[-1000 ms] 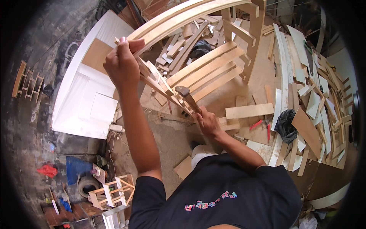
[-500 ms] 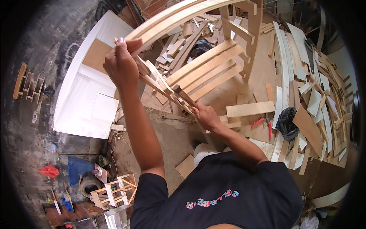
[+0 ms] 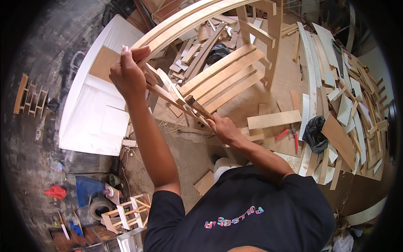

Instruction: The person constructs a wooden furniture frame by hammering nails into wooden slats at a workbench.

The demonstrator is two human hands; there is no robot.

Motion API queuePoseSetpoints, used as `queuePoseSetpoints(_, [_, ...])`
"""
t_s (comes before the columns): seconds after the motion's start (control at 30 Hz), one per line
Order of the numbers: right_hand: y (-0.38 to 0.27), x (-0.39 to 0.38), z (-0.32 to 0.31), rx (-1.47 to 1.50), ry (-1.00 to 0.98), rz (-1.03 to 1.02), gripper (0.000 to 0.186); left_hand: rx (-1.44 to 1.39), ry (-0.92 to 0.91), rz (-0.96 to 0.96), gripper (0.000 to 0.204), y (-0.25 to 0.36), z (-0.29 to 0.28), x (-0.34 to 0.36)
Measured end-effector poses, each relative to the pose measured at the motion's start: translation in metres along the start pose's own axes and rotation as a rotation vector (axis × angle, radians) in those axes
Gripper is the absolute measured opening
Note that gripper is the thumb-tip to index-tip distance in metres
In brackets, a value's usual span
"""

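Observation:
A pale wooden slatted frame [image 3: 224, 69], with long curved rails at its top, stands tilted before me over the board-covered work surface. My left hand [image 3: 131, 75] is closed round the near left corner of the frame, thumb up on the rail's end. Lower down and to the right, my right hand [image 3: 224, 129] is closed on a short wooden bar with a dark end [image 3: 199, 106], which lies against the frame's near lower edge. Whether this bar is part of the frame or a separate piece, I cannot tell. The fingertips of my right hand are partly hidden.
Wood offcuts [image 3: 203, 46] lie heaped behind the frame. A loose plank [image 3: 273, 119] and red-handled pliers [image 3: 289, 135] rest to the right, near a black plastic bag [image 3: 315, 132] and a large scrap pile [image 3: 350, 101]. A white panel [image 3: 94, 122] stands at left.
Both hands and the frame have shifted slightly to the left together. Both grips look the same as before.

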State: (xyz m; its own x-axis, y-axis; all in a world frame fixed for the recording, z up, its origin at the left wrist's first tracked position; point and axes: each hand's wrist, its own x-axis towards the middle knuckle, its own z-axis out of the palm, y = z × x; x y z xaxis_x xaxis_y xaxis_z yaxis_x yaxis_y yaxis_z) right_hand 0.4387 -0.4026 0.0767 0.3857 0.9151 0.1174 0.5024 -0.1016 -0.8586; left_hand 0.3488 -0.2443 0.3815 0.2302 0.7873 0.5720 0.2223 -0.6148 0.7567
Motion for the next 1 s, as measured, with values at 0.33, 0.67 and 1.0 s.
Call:
queuePoseSetpoints(0.33, [0.035, -0.041, -0.027, 0.504, -0.044, 0.431, 0.030, -0.415, 0.117, 0.349, 0.059, -0.057, 0.000, -0.024])
queuePoseSetpoints(0.67, [0.081, -0.025, -0.003, 0.833, -0.281, 0.404, 0.029, -0.751, 0.225, -0.398, 0.061, -0.213, 0.058, -0.164])
queuePoseSetpoints(1.0, [0.055, 0.009, -0.024, 0.435, -0.254, 0.307, 0.032, -0.824, 0.115, -0.297, 0.030, -0.253, 0.085, -0.170])
